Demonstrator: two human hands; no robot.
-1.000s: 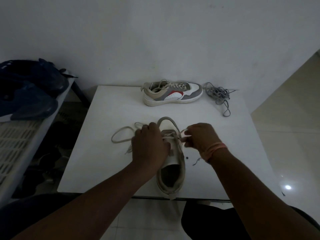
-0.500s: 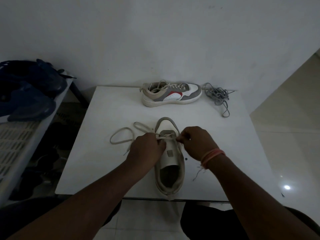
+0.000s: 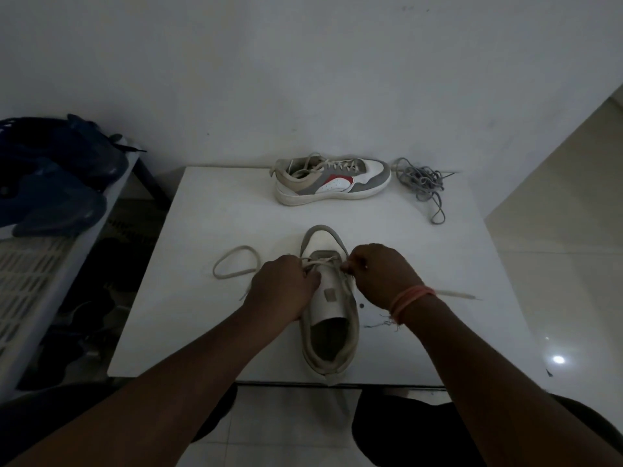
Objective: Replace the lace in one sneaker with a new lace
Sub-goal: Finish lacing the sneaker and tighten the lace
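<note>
Your near sneaker [image 3: 328, 318] stands on the white surface [image 3: 209, 227] close to its front edge, with the toe pointing away from you and the heel toward you. Its cream lace [image 3: 320, 262] crosses only the lowest eyelets near the toe; the tongue below it lies bare. Your left hand [image 3: 283, 288] rests against the left side of the sneaker, and its grip is curled around the left part of the lace, which goes on to the left in a loop [image 3: 236, 266] lying flat on the surface. Your right hand [image 3: 379, 276] is at the right side of the toe area; its grip pinches the lace between thumb and fingers, and the free end [image 3: 458, 294] of the lace sticks out to the right behind your wrist, which wears an orange band [image 3: 409, 299]. The second sneaker [image 3: 332, 180], still laced, lies at the far edge near the wall, its toe to the right. Just beside it on the right is a bundle of gray lace [image 3: 421, 183]. On the left, apart from the surface, dark blue shoes [image 3: 50, 183] lie on a white rack.
</note>
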